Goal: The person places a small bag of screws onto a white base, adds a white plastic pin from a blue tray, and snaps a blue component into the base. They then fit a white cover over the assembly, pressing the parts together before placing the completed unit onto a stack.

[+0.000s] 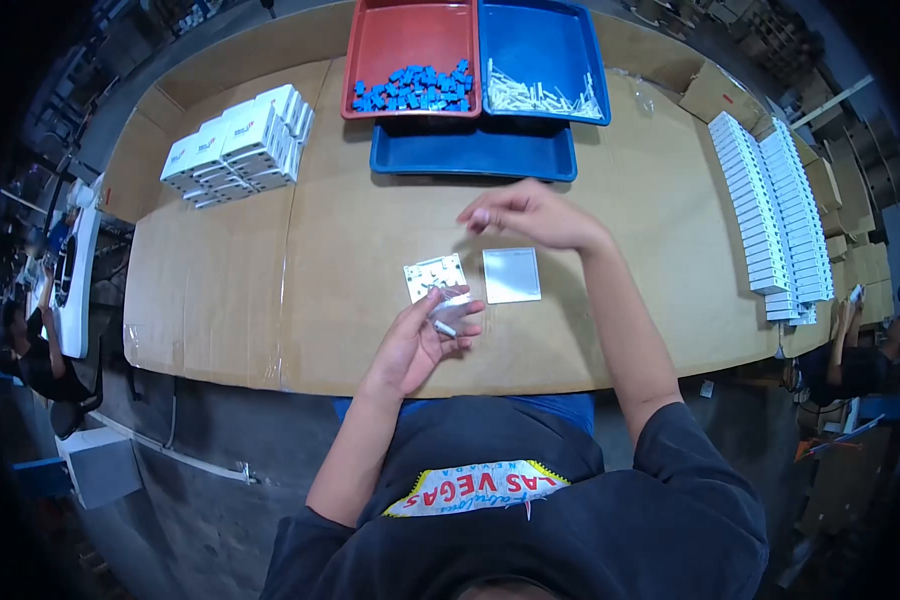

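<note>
My left hand (417, 345), palm up with curled fingers, holds a small clear plastic bag (450, 312) with a short white piece (445, 328) showing at it. Just beyond the fingers lies a white plate with holes and cutouts (435, 272), partly covered by the bag and hand. My right hand (535, 215) hovers above the table, thumb and fingers bent together; whether anything small is between them is hidden. Below it, a plain white square cover (511, 275) lies flat beside the plate.
A red tray (410, 30) of blue pieces and a blue tray (540, 45) of white sticks stand at the back, over another blue tray (470, 152). White boxes (240, 145) are stacked at left, and rows of white units (770, 220) at right, on the cardboard-covered table (220, 300).
</note>
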Action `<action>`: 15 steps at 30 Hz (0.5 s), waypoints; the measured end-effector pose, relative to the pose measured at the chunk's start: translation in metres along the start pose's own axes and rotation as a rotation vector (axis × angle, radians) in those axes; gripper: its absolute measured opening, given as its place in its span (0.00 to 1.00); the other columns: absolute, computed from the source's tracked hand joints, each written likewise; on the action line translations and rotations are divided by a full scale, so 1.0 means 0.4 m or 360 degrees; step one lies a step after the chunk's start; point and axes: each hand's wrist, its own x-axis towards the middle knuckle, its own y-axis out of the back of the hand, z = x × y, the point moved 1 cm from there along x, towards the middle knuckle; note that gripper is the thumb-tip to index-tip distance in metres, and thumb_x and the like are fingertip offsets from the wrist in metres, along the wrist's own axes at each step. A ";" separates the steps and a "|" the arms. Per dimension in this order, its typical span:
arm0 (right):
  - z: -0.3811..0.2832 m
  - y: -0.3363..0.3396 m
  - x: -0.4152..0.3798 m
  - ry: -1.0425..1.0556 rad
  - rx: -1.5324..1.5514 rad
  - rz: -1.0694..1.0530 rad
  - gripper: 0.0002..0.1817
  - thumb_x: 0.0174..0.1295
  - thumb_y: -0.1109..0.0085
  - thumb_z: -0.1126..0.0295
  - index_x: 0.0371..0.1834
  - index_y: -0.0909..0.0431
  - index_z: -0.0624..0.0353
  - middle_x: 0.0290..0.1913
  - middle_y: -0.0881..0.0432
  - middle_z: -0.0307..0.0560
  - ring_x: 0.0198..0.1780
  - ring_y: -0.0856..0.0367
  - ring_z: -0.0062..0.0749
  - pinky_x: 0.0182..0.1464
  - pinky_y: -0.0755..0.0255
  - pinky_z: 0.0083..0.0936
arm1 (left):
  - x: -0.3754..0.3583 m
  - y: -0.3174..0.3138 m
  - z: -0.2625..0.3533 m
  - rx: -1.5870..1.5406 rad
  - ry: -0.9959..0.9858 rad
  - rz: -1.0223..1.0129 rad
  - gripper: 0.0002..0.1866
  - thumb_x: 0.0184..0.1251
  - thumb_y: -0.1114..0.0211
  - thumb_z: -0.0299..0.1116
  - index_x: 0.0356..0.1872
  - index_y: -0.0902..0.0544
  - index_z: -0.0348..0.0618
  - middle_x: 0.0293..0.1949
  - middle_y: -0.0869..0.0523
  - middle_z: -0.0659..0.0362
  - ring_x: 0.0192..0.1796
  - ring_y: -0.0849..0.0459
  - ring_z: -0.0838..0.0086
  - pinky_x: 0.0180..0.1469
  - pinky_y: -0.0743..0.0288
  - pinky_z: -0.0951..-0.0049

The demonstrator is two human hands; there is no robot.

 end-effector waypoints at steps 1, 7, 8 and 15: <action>0.007 0.047 0.015 -0.0078 -0.0110 0.0158 0.14 0.79 0.43 0.68 0.55 0.13 0.66 0.50 0.09 0.43 0.49 0.15 0.23 0.54 0.20 0.26 | -0.001 0.004 -0.001 0.0002 0.0010 -0.0019 0.26 0.88 0.51 0.48 0.71 0.26 0.37 0.61 0.13 0.45 0.50 0.08 0.64 0.52 0.13 0.65; 0.119 0.351 0.123 -0.0179 -0.0999 0.1160 0.13 0.68 0.39 0.69 0.51 0.11 0.58 0.46 0.08 0.53 0.49 0.09 0.45 0.52 0.18 0.38 | -0.008 -0.007 -0.001 0.0043 0.0011 -0.0079 0.27 0.89 0.53 0.47 0.71 0.26 0.34 0.59 0.12 0.46 0.47 0.07 0.65 0.49 0.12 0.68; 0.120 0.379 0.138 -0.0244 -0.1146 0.1270 0.14 0.67 0.39 0.69 0.52 0.11 0.57 0.47 0.08 0.54 0.49 0.10 0.49 0.53 0.18 0.40 | -0.008 -0.010 -0.004 0.0042 0.0010 -0.0060 0.27 0.89 0.53 0.47 0.71 0.26 0.34 0.58 0.12 0.46 0.48 0.07 0.65 0.49 0.12 0.68; 0.191 0.465 0.233 -0.0449 -0.1742 0.1283 0.16 0.66 0.36 0.64 0.56 0.12 0.48 0.48 0.11 0.54 0.53 0.12 0.52 0.56 0.18 0.48 | -0.033 0.000 -0.012 0.0071 -0.0021 -0.0039 0.28 0.89 0.53 0.47 0.73 0.28 0.33 0.62 0.15 0.42 0.59 0.12 0.57 0.61 0.16 0.60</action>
